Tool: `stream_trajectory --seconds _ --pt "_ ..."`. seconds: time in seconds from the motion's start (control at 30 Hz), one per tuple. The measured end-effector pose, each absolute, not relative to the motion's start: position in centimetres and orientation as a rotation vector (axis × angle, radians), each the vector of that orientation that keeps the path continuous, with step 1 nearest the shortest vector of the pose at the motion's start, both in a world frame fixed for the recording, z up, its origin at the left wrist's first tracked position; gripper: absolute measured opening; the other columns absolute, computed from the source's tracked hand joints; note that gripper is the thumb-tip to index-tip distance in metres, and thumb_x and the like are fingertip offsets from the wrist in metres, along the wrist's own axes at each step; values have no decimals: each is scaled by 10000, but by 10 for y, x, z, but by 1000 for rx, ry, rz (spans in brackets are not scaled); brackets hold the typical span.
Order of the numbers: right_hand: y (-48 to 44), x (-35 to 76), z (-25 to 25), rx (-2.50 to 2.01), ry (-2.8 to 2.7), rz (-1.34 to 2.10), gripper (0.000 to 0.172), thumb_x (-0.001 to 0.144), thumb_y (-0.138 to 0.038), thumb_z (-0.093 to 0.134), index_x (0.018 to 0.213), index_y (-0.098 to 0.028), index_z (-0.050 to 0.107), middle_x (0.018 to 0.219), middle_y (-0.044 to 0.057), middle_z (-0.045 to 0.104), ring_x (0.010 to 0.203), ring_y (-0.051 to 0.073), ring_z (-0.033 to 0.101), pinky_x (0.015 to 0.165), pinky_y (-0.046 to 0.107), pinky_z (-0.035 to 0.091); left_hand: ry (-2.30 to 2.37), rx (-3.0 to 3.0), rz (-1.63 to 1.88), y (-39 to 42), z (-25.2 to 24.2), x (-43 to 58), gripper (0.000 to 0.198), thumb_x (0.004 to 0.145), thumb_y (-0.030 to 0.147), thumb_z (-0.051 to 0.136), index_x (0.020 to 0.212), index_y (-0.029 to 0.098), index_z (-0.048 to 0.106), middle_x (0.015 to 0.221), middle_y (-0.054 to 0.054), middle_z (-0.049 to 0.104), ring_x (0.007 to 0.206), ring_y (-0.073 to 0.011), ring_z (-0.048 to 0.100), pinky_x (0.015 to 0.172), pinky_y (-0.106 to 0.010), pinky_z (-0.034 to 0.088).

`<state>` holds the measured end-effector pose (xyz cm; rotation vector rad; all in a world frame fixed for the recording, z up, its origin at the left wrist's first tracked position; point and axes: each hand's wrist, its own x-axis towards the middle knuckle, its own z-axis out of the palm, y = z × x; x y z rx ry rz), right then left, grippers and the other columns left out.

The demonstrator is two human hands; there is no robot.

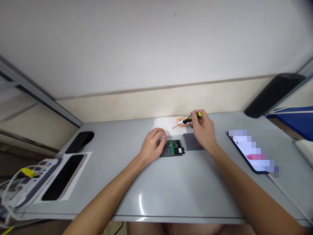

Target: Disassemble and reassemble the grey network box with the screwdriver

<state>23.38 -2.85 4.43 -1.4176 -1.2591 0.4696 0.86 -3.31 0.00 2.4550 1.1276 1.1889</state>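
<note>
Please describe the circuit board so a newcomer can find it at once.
On the grey desk, find the white paper near the wall. Nearer the viewer, beside the left grip, the circuit board sits in a dark casing. Its green colour sets it apart from the grey panel alongside.

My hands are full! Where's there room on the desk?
Bare desk lies between the forearms, in front of the board, and between the left forearm and black phone. Crowded: around the right hand, screwdriver and cover, and by the power strip.

Circuit board [173, 148] left of panel [190, 140], paper [165, 125] behind the board, phone [248, 152] far right
</note>
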Motion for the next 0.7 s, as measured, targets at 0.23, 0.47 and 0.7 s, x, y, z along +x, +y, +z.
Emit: stream_trajectory --seconds 0.23,0.47,0.7 --pt "-28 223 47 -1250 -1114 734 445 865 -683 625 860 -239 602 647 -37 572 615 151 577 572 274 456 1222 2283 1249 -22 -9 4 150 950 198 635 1085 229 691 1060 -41 717 884 -182 687 852 -346 592" --pt "-28 220 47 -1214 -1113 804 466 842 -702 635 831 -238 598 657 -35 570 637 155 607 580 277 489 1195 2264 1272 -22 -9 5 77 954 202 650 952 226 722 968 -38 724 843 -186 690 832 -356 596" --pt "-28 221 46 -1208 -1102 793 418 851 -659 648 818 -244 604 641 -43 558 589 139 566 556 268 479 1204 2307 1268 -21 -8 2 88 963 221 638 955 230 725 965 -42 721 861 -200 696 854 -377 596"
